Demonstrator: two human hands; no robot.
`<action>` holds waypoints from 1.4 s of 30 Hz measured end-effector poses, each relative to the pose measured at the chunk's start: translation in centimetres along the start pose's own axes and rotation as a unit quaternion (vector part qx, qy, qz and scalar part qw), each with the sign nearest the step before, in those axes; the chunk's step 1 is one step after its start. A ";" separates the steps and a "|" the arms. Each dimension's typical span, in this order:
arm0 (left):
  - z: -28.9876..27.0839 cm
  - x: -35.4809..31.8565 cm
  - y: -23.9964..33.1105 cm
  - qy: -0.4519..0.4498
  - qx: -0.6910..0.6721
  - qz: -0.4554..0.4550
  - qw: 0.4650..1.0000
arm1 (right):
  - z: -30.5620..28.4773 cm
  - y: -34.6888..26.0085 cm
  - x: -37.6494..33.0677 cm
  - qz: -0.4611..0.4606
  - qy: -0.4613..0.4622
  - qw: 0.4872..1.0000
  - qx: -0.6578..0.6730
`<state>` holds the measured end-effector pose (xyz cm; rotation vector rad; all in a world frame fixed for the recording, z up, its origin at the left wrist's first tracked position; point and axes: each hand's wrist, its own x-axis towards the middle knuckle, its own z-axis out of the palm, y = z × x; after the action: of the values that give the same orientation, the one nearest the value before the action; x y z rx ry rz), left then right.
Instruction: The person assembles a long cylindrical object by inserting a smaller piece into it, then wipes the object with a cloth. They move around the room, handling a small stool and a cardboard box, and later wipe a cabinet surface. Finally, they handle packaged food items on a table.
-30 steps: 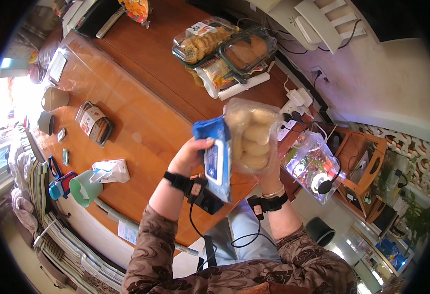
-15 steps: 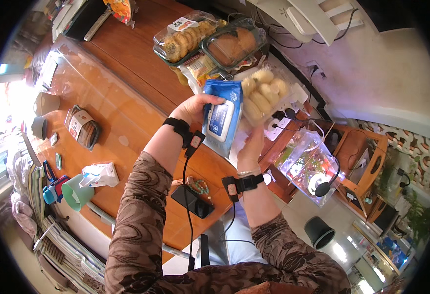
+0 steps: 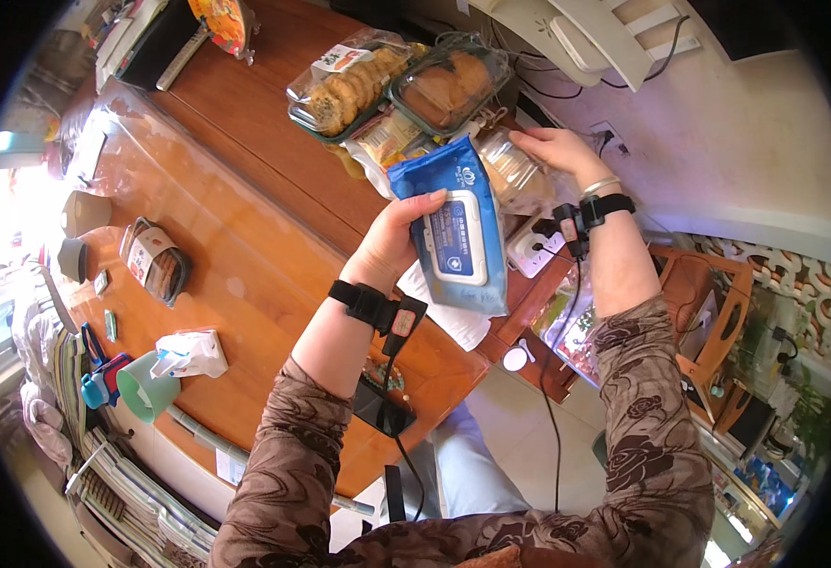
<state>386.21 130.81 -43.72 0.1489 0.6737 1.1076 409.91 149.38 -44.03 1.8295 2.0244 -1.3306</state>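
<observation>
My left hand (image 3: pixel 397 232) grips a blue pack of wet wipes (image 3: pixel 449 222) by its left edge, thumb on top beside the white lid. The pack is tilted above the table, its lid closed. To the right, my right hand (image 3: pixel 562 151) has its fingers on the far end of a clear plastic box of pale pastries (image 3: pixel 515 175). The wipes pack partly hides that box. Just behind stand two more clear-lidded boxes, one of round cookies (image 3: pixel 354 90) and one of brown pastries (image 3: pixel 449 90). A yellow snack packet (image 3: pixel 392 137) lies between them and the wipes.
A white power strip (image 3: pixel 534 246) with plugs sits right of the wipes, near a lit clear tank (image 3: pixel 567 317). White paper (image 3: pixel 449 312) lies under the wipes. Leftward are another pastry pack (image 3: pixel 155 260), tissues (image 3: pixel 191 354) and a green bin (image 3: pixel 149 390). Cables hang from both wrists.
My right hand has moved from below the pale-pastry box up to its far right side, and the box has shifted back. The wipes pack has come slightly nearer and turned.
</observation>
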 end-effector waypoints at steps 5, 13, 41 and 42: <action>1.1 1.0 -1.2 0.026 -0.121 0.018 0.992 | 3.1 2.9 2.6 -0.021 0.005 1.000 0.007; 4.4 3.4 -2.5 0.000 -0.124 0.041 0.991 | 2.5 1.6 1.2 0.022 0.013 0.999 0.036; 4.7 8.8 10.1 0.032 0.005 0.103 0.994 | 1.1 -7.8 9.4 -0.156 0.041 0.860 0.484; 5.2 10.5 10.6 0.047 0.015 0.104 0.993 | 1.5 -7.5 9.6 -0.177 0.027 0.855 0.486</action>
<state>383.77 145.84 -39.46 0.1967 0.7714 1.3117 400.32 156.48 -46.75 1.7748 1.9006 -2.8273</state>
